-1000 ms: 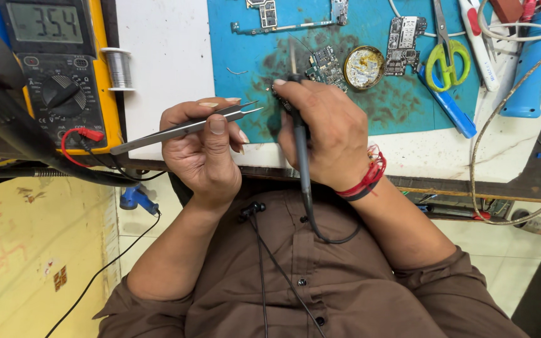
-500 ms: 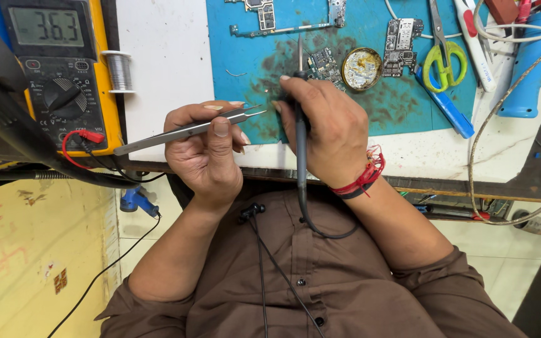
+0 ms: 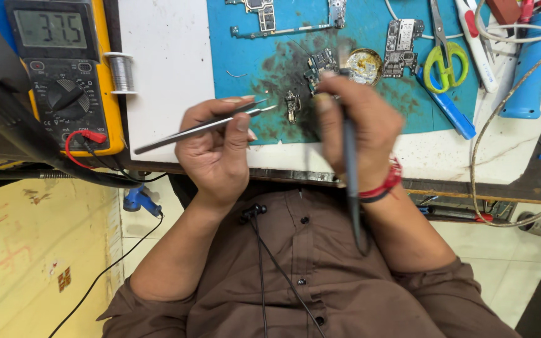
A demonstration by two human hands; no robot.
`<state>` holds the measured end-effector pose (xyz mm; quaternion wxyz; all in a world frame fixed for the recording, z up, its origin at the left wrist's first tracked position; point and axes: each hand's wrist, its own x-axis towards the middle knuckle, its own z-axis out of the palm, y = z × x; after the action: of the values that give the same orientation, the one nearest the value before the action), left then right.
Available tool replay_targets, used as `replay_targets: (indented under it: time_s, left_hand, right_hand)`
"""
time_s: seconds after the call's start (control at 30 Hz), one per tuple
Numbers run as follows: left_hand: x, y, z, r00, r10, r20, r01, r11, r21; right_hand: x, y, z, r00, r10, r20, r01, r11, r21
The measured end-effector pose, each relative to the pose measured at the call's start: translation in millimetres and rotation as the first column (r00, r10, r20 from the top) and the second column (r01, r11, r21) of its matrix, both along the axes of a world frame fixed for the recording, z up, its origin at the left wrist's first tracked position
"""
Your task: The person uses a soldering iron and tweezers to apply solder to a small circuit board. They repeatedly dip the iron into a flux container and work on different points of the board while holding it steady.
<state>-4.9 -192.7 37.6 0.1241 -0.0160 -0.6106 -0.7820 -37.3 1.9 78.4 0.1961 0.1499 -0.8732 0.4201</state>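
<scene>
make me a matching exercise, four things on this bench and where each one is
Things:
1. tweezers
2. multimeter
3. scissors
4. solder spool

Places:
A. on the blue mat, upper right
B. on the white board beside the multimeter
C. in the left hand
D. far left of the bench

Pairs: 1-C, 2-D, 3-A, 4-B

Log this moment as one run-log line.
left hand: holds tweezers | right hand: holds soldering iron | small part on blue mat
</scene>
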Motion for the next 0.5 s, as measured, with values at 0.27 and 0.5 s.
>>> replay_targets:
  time_s: [0.27,0.5]
  left_hand:
    - [-5.1,0.9,9.1,0.999,-0.041,0.034,0.045,0.991,-0.126]
    - [-13.1,5.6,10.3,0.997,-0.047,0.062,0.056,0.988,-0.147]
  right_hand:
    - [-19.9,57.1,5.8,1.0,0.011,-0.005,-0.008,0.92,0.393]
    - [-26.0,62.6,-3.8,0.998,-0.033,-0.047,0.046,0.946,0.322]
